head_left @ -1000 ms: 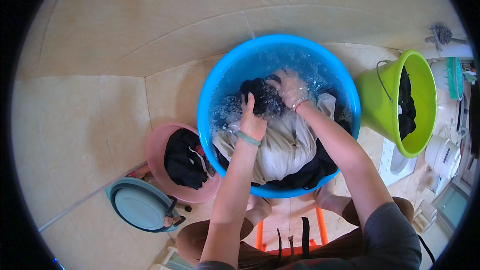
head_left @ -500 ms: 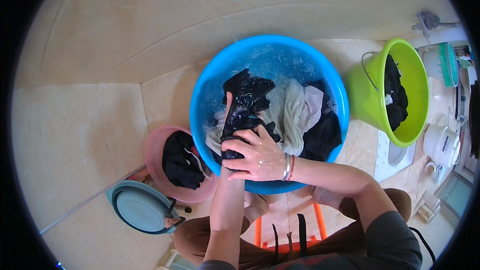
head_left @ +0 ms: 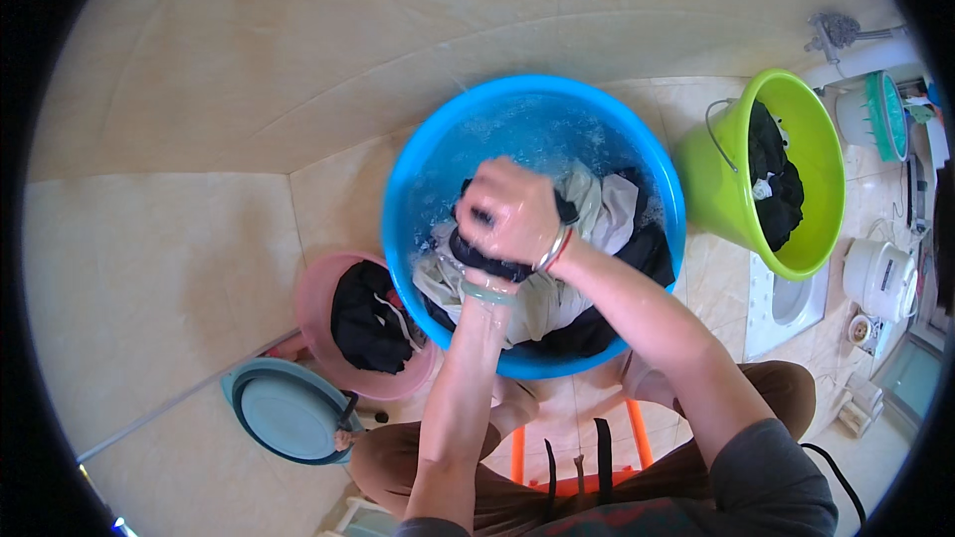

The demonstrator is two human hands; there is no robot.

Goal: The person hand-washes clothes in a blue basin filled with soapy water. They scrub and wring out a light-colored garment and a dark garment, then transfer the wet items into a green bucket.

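A bunched wet black garment (head_left: 485, 257) is squeezed between my two hands above the big blue basin (head_left: 396, 201). My right hand (head_left: 517, 207), a little smeared by motion, is closed over the top of it, black cloth poking out between its fingers and thumb. Beneath it, my left hand (head_left: 491, 281) holds the garment from below, its fingers mostly hidden by cloth and the right hand. Under my hands lie pale wet clothes (head_left: 552, 303) and dark clothes (head_left: 649, 254). Bubbly water (head_left: 542, 119) shows at the basin's far side.
A pink basin (head_left: 316, 313) with dark clothes stands at the left, beside a grey-blue folding basin (head_left: 284, 418). At the right are a lime-green bucket (head_left: 721, 189) with black clothes, a floor-level white fixture (head_left: 791, 308) and a white lidded tub (head_left: 877, 278). A tiled wall (head_left: 398, 20) rises behind.
The black garment, spread out over my left hand before, is now crumpled into a small bunch. My right hand has moved up and away from me, over my left hand.
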